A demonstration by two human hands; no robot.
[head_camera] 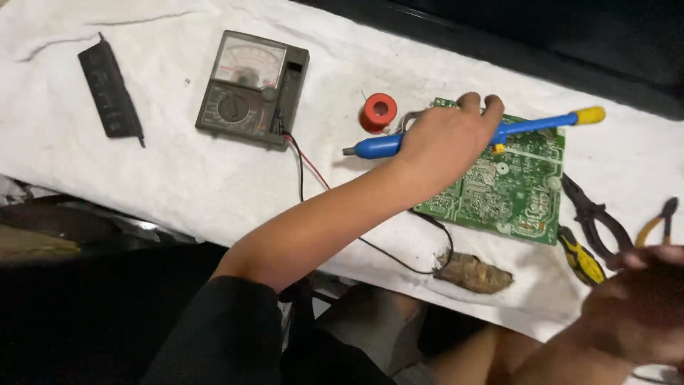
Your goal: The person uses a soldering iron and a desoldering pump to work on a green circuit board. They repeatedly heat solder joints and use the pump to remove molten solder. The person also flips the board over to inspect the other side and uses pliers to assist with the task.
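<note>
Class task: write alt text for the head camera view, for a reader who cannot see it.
A person's left hand rests on a green circuit board and a blue desoldering pump on a white cloth. Nearby lie an analog multimeter, a red solder spool and pliers; the blurred right hand hovers at lower right.

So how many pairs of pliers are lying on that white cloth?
2. One black-and-yellow pair lies just right of the green circuit board; a yellow-handled pair sits further right, partly hidden behind the blurred right hand. More may lie out of frame.
</note>
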